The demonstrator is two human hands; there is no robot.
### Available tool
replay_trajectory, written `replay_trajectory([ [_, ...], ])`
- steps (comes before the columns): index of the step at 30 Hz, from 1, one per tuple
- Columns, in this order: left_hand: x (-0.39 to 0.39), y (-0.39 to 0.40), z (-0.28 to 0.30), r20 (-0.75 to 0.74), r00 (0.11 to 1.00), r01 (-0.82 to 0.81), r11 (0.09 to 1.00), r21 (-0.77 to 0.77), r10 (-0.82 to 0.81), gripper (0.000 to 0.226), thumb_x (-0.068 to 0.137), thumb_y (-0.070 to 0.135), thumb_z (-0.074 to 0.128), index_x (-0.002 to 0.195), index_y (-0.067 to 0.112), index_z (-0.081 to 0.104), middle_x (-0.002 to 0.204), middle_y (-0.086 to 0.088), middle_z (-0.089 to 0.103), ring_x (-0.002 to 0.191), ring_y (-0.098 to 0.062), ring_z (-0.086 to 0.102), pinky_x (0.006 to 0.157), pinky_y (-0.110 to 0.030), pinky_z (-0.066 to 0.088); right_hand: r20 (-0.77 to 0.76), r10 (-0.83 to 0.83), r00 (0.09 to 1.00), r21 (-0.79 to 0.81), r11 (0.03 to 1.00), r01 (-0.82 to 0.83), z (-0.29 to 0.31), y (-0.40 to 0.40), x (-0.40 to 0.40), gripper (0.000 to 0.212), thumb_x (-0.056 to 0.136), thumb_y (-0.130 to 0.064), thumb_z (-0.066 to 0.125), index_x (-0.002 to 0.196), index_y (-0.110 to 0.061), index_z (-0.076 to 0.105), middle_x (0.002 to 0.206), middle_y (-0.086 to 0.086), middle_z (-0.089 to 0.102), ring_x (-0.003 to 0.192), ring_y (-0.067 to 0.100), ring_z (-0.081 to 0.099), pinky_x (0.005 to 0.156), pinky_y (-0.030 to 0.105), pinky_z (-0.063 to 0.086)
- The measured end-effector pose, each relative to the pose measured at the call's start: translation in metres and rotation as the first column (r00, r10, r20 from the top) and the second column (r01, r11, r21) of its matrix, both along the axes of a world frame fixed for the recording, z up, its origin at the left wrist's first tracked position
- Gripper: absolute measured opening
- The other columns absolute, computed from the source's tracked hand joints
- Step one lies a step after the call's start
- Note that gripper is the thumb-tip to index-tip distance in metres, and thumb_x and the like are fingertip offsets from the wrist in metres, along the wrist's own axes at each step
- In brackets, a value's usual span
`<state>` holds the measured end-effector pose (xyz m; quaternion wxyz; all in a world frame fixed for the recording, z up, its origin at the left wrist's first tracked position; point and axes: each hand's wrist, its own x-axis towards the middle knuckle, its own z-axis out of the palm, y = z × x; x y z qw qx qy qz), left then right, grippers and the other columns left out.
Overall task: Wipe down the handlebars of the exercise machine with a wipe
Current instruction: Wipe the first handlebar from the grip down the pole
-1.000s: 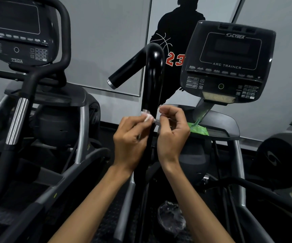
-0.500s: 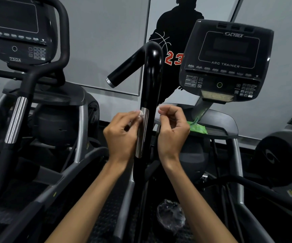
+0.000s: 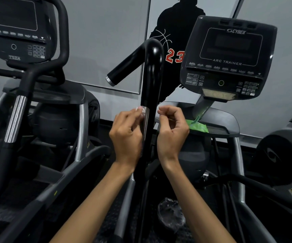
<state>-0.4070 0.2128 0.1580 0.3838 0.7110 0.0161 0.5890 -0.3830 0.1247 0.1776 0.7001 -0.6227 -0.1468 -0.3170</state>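
Grey gym walls stand behind the black handlebar (image 3: 152,81), where the left hand (image 3: 126,135) pinches a small white wipe (image 3: 141,110) against the bar's silver band, while the right hand (image 3: 172,130) hangs curled and empty just beside the bar, near a green wipe packet (image 3: 198,127) on the machine's tray (image 3: 229,123).
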Motion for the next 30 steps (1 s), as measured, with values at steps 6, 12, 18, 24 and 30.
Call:
replay_trajectory([
  [6,-0.011,0.004,-0.016,-0.03,0.999,0.014,1.0,0.021,-0.013,0.021,0.086,-0.005,0.071,0.103,0.005,0.078,0.092,-0.005,0.074,0.085,-0.017,0.069,0.08,-0.028,0.057,-0.008,0.008,1.0,0.009,1.0,-0.008,-0.003,0.0,0.001,0.024,0.087,0.009,0.057,0.088,-0.011,0.07,0.087,0.002,0.07,0.086,0.015,0.067,0.079,0.033,0.054],
  [12,-0.012,-0.002,-0.012,-0.034,0.998,-0.035,0.97,0.242,0.045,0.025,0.086,-0.005,0.07,0.107,0.007,0.077,0.097,-0.008,0.074,0.085,-0.022,0.064,0.083,-0.022,0.051,0.0,0.023,1.0,0.017,1.0,-0.023,-0.002,0.005,-0.003,0.027,0.088,0.01,0.057,0.09,-0.013,0.07,0.088,-0.001,0.07,0.086,0.013,0.067,0.08,0.032,0.054],
  [18,-0.008,0.007,-0.011,0.013,0.999,-0.035,0.998,0.055,0.034,0.016,0.086,0.0,0.074,0.1,0.007,0.079,0.089,-0.004,0.075,0.08,-0.015,0.068,0.077,-0.025,0.056,-0.009,0.014,1.0,0.027,1.0,-0.014,-0.003,-0.003,-0.002,0.026,0.09,0.007,0.056,0.091,-0.015,0.069,0.087,-0.004,0.07,0.089,0.016,0.07,0.078,0.027,0.052],
  [24,-0.016,-0.005,-0.03,0.01,1.0,-0.027,0.965,0.262,0.025,0.024,0.088,-0.008,0.067,0.106,0.003,0.077,0.096,-0.01,0.074,0.083,-0.023,0.065,0.084,-0.021,0.051,0.006,0.036,0.999,-0.002,0.999,-0.036,-0.004,-0.004,-0.004,0.024,0.091,0.004,0.059,0.094,-0.018,0.068,0.09,-0.003,0.07,0.087,0.017,0.067,0.077,0.03,0.053],
  [30,-0.004,0.007,-0.013,0.044,0.996,-0.08,0.991,0.105,0.075,0.013,0.087,-0.002,0.075,0.098,0.005,0.079,0.086,-0.007,0.074,0.075,-0.019,0.065,0.07,-0.031,0.055,0.047,0.039,0.998,-0.106,0.994,-0.034,-0.004,-0.004,-0.003,0.023,0.091,0.005,0.065,0.104,-0.013,0.072,0.101,-0.001,0.064,0.091,0.015,0.064,0.079,0.025,0.051],
])
